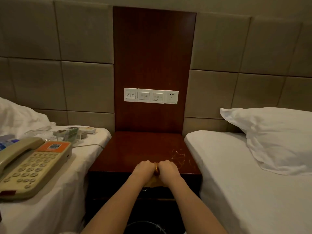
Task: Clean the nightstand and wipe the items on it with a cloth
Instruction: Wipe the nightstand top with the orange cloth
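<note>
One dark waste bin (145, 224) sits nearest, on the floor below the front of the nightstand (128, 149). Just above it, at the nightstand's front edge, the left hand (143, 168) and right hand (168, 169) are side by side, knuckles up. Both are curled into fists and clamped on a bunched yellow-orange cloth (156, 169). A twist of it shows between the fists, and more hangs beneath them over the front edge. It looks like wringing or gathering the cloth before the wipe.

To do this step well, she'd want to open that bundle into a flat pad. Then she should start at the back of the top and draw overlapping strokes toward the front edge. The pale scratch marks (179, 156) near the nightstand's right front corner call for a light touch, not scrubbing.

The top looks bare, because the items are on the bed (59, 208) to the nightstand's left. The beige telephone (32, 166) is there, with a clear card stand (67, 134) behind it, both waiting for their own wipe. To the nightstand's right lies a white pillow (278, 137). Farthest back, above the top, a white switch panel (151, 96) sits on the wooden backboard.
</note>
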`<state>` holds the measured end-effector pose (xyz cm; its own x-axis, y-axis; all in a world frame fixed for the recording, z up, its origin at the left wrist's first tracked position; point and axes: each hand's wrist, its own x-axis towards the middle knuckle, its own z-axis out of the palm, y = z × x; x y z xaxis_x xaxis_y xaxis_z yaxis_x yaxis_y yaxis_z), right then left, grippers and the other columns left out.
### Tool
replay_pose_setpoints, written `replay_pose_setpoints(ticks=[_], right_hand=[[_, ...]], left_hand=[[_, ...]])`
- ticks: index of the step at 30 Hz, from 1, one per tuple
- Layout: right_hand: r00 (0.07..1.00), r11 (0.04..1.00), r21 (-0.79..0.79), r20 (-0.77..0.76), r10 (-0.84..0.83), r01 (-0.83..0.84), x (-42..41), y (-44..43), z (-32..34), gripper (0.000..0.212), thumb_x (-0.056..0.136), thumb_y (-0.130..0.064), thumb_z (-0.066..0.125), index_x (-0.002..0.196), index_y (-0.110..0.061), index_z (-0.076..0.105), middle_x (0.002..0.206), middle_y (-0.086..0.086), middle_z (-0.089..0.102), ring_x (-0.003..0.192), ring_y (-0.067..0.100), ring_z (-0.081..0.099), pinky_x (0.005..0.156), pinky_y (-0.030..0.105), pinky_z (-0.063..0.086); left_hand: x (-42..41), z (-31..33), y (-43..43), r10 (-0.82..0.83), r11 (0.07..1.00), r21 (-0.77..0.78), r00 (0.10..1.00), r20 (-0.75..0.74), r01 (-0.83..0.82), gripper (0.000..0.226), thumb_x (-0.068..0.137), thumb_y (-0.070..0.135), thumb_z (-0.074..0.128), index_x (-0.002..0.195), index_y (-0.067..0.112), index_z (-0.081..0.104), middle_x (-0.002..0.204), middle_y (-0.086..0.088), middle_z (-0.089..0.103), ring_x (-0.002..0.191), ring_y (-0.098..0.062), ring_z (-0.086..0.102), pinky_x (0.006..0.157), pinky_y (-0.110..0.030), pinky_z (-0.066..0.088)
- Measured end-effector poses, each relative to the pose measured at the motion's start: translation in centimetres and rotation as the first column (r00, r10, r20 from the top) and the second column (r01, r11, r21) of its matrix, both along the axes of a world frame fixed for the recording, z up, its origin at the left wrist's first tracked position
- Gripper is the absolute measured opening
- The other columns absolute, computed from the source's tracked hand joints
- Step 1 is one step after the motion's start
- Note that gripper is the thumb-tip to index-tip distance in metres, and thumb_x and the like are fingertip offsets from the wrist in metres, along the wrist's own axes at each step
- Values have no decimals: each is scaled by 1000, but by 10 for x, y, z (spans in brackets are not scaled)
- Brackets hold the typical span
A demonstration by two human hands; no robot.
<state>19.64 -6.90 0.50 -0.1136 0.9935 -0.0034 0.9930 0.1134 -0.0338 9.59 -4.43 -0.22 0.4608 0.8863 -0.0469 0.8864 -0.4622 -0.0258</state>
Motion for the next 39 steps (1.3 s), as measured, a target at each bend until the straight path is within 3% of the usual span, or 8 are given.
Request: replay_pose_setpoints(ticks=[3, 7, 9, 14, 18, 27, 31, 39], right_hand=[[1000, 1000, -4, -23, 8, -8, -3, -7, -3, 16, 94, -5, 44, 101, -6, 58, 78, 5, 47, 86, 24, 53, 81, 32, 47], [998, 988, -148, -53, 31, -39, -8, -26, -21, 12, 91, -6, 47, 88, -5, 59, 89, 12, 53, 97, 31, 59, 83, 38, 48], [998, 975, -216, -26, 53, -57, -12, -35, -39, 19, 89, -4, 48, 71, -8, 50, 85, 12, 52, 96, 34, 58, 80, 39, 47], [996, 970, -236, -69, 48, -63, -12, -38, -64, 27, 88, -5, 48, 62, -10, 41, 65, 3, 37, 57, 19, 38, 62, 33, 39], [983, 984, -167, -181, 29, -60, -3, -25, -43, 15, 88, -7, 50, 86, -2, 64, 79, 11, 58, 72, 25, 55, 66, 32, 43], [915, 992, 121, -395, 79, -33, 35, 23, 34, 25, 91, -8, 50, 107, -11, 69, 98, 10, 68, 79, 19, 55, 69, 28, 44], [904, 980, 200, -422, 70, 17, 53, 55, 43, 23, 92, -11, 51, 109, -13, 67, 102, 8, 67, 94, 23, 61, 79, 29, 47], [889, 977, 192, -459, 2, 96, 86, 119, 26, 27, 94, -13, 50, 118, -15, 62, 109, 8, 65, 99, 22, 61, 87, 32, 51]], left_hand=[[-4, -2, -6, 1, 999, -33, 1000, 15, 0, 16, 95, 12, 42, 95, 7, 58, 93, -8, 59, 93, -24, 63, 78, -28, 49], [-15, -25, -20, -47, 991, -125, 997, -63, 38, 26, 96, 11, 41, 110, 2, 60, 103, -12, 61, 97, -27, 61, 80, -33, 48], [-19, -43, -27, -86, 980, -189, 992, -93, 67, 28, 96, 10, 40, 113, 0, 60, 103, -14, 60, 81, -23, 59, 78, -36, 47], [-29, -62, -28, -118, 962, -257, 991, -71, 96, 24, 95, 11, 41, 72, 11, 49, 64, 4, 36, 52, -10, 29, 54, -25, 29], [-31, -31, -11, -120, 962, -243, 993, 15, 120, 41, 97, 16, 42, 56, 19, 36, 58, 3, 33, 48, -11, 25, 49, -21, 24], [-5, 59, 42, -126, 989, -53, 981, 148, 135, 21, 97, 17, 45, 94, 9, 65, 79, 3, 55, 75, -14, 54, 70, -25, 46], [11, 70, 66, -121, 991, 72, 980, 158, 111, 27, 97, 16, 45, 116, 12, 63, 109, -6, 63, 99, -21, 60, 88, -34, 52], [49, 52, 135, -155, 982, 127, 981, 118, 140, 35, 93, 14, 53, 128, 15, 53, 121, -5, 59, 110, -19, 58, 95, -32, 49]])
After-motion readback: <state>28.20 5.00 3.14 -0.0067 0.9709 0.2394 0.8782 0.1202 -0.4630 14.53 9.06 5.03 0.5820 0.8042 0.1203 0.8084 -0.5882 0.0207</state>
